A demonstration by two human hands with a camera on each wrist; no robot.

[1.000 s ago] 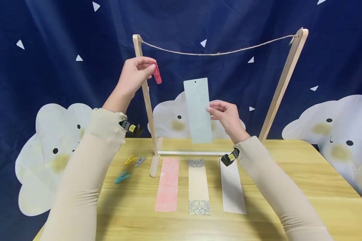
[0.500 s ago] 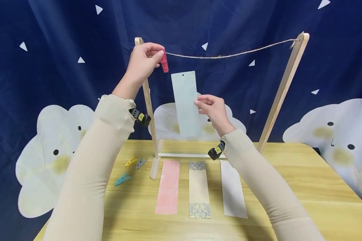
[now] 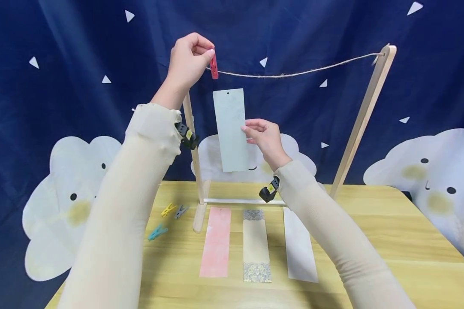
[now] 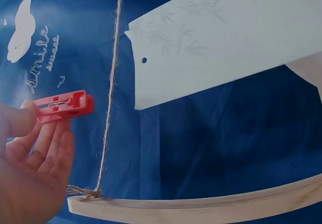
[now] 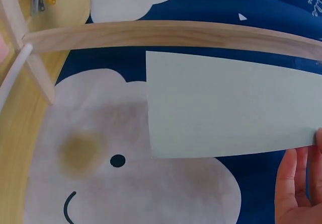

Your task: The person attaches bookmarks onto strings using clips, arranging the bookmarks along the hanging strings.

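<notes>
Leftmost on the counter (image 3: 394, 257), the blue peg (image 3: 157, 232), yellow peg (image 3: 168, 209) and grey peg (image 3: 181, 212) lie where they lay half a second ago. Our left hand (image 3: 188, 64) has just risen, its fingers pinched tight on the red peg (image 3: 214, 69). That brings the peg to the height of the rope (image 3: 268, 77), though the left wrist view shows the two apart, so nothing is clipped. The green card (image 3: 230, 137) stands almost upright below the rope, hole end up, touching neither rope nor peg. Our right hand (image 3: 266, 141) pinches its right edge between thumb and fingers. Against the earlier frame, we hold this card slightly farther left and higher; the pink card (image 3: 215, 244), patterned card (image 3: 256, 242) and white card (image 3: 299, 246) stay in their row.
</notes>
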